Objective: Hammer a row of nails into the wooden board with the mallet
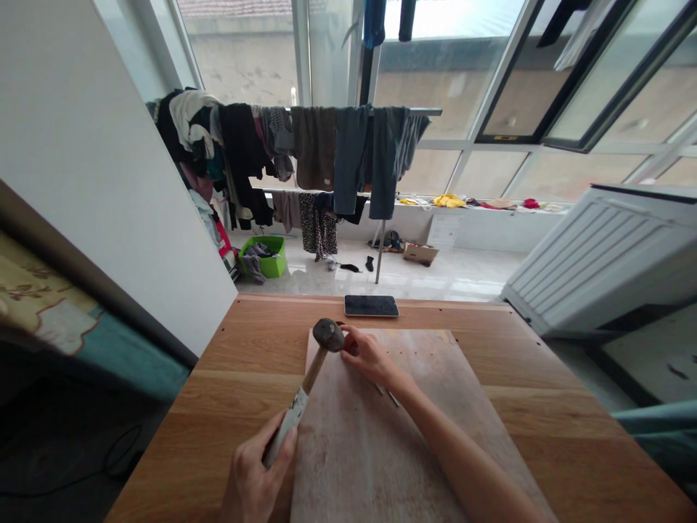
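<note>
My left hand is wrapped round the pale lower handle of a mallet with a wooden shaft and a dark, rounded head. The head is raised at the far left of a worn, pinkish wooden board. Right beside it, my right hand has thumb and fingers closed together near the board's far edge. What they pinch is hidden behind the fingers and the mallet head. Partly under my right forearm, thin metal-looking rods lie on the board. Several small dark holes or marks dot its surface.
The board lies on a brown wooden table. A phone rests beyond it near the table's far edge. Farther off are a clothes rack hung with laundry, a green basket and a white ribbed panel at right.
</note>
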A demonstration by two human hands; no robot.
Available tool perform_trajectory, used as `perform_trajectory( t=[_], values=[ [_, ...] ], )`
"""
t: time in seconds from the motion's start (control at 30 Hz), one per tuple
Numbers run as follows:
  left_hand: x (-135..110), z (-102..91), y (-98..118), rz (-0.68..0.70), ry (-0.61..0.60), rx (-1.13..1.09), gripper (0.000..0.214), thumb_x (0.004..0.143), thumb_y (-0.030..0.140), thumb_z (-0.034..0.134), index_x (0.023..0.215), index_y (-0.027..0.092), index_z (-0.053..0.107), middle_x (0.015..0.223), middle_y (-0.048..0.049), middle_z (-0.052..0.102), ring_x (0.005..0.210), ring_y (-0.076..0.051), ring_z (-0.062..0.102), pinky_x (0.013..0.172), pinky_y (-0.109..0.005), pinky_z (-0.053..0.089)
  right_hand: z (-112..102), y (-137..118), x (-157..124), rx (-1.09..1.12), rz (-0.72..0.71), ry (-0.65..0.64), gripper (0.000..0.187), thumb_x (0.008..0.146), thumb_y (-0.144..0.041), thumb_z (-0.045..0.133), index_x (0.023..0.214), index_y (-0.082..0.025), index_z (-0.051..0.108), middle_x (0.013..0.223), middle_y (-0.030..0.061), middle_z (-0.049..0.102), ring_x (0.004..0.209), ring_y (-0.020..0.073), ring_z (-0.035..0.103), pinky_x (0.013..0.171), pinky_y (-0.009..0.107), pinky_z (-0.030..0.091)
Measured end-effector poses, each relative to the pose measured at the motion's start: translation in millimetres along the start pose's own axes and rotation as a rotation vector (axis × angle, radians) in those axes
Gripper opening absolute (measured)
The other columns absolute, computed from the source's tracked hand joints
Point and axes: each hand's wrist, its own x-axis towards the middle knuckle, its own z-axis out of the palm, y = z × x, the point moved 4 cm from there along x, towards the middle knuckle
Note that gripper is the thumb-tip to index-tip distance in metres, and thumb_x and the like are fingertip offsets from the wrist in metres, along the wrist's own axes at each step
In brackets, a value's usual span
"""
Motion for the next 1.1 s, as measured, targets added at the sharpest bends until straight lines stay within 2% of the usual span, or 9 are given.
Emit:
perform_trajectory(
  t=[0.2, 0.47, 0.63, 0.8, 0.93, 1.0, 1.1],
  values=[
    [3, -2.6, 8, 0.004, -0.006, 0.009, 0.041, 0.087, 0.053, 0.062, 0.105, 0.021, 0.079, 0.100, -0.0036, 0.080, 0.092, -0.021, 0.078, 0.078, -0.016, 0.059, -1, -1, -1, -0.025, -0.015, 0.010, 0.040, 0.074, -0.005, 0.058, 0.112, -0.017, 0.063, 0.075, -0.0026, 0.063, 0.066, 0.0141, 0.057, 0.062, 0.023, 0.043],
    [-1, -2.6, 6, -0.091, -0.052, 0.003, 0.046, 0.089, 0.057, 0.058, 0.111, 0.022, 0.078, 0.106, -0.0028, 0.079, 0.099, -0.023, 0.076, 0.083, -0.022, 0.060, 2, 1, -2, -0.014, 0.000, 0.013, 0.053, 0.077, -0.006, 0.058, 0.128, -0.020, 0.056, 0.081, -0.0015, 0.067, 0.071, 0.0142, 0.060, 0.068, 0.024, 0.047],
    [1, -3.6, 16, -0.076, -0.040, 0.037, 0.050, 0.088, 0.058, 0.057, 0.110, 0.019, 0.078, 0.106, -0.0050, 0.079, 0.099, -0.024, 0.076, 0.083, -0.021, 0.060, 1, -2, -1, -0.043, 0.016, 0.043, 0.047, 0.076, -0.007, 0.058, 0.122, -0.019, 0.059, 0.078, -0.0020, 0.066, 0.068, 0.0147, 0.059, 0.065, 0.024, 0.046],
    [3, 3.0, 24, -0.025, -0.041, 0.070, 0.039, 0.088, 0.051, 0.057, 0.105, 0.023, 0.079, 0.100, -0.0039, 0.081, 0.093, -0.024, 0.077, 0.079, -0.022, 0.061, -2, -2, -1, -0.083, 0.000, 0.051, 0.054, 0.069, -0.002, 0.059, 0.121, -0.017, 0.060, 0.095, 0.0046, 0.071, 0.084, 0.0205, 0.065, 0.076, 0.028, 0.050],
    [4, 5.1, 25, -0.015, -0.029, 0.079, 0.040, 0.088, 0.051, 0.057, 0.106, 0.022, 0.079, 0.102, -0.0046, 0.080, 0.095, -0.024, 0.077, 0.080, -0.022, 0.060, -14, 1, -6, -0.106, -0.021, 0.017, 0.061, 0.073, -0.002, 0.058, 0.132, -0.019, 0.054, 0.101, 0.0048, 0.073, 0.090, 0.0192, 0.068, 0.083, 0.029, 0.052],
    [5, 4.6, 26, -0.010, -0.037, 0.080, 0.041, 0.088, 0.051, 0.057, 0.106, 0.021, 0.078, 0.102, -0.0049, 0.080, 0.095, -0.024, 0.077, 0.080, -0.022, 0.061, -26, 3, -10, -0.137, -0.007, 0.021, 0.055, 0.079, -0.007, 0.058, 0.133, -0.019, 0.054, 0.101, 0.0052, 0.072, 0.088, 0.0176, 0.068, 0.084, 0.030, 0.053],
    [5, 5.1, 24, -0.013, -0.068, 0.079, 0.039, 0.088, 0.050, 0.057, 0.105, 0.022, 0.078, 0.102, -0.0039, 0.080, 0.094, -0.024, 0.077, 0.079, -0.022, 0.061, -46, 2, -18, -0.216, 0.037, 0.023, 0.038, 0.085, -0.012, 0.057, 0.122, -0.018, 0.059, 0.096, 0.0053, 0.072, 0.083, 0.0169, 0.067, 0.079, 0.030, 0.052]
  ],
)
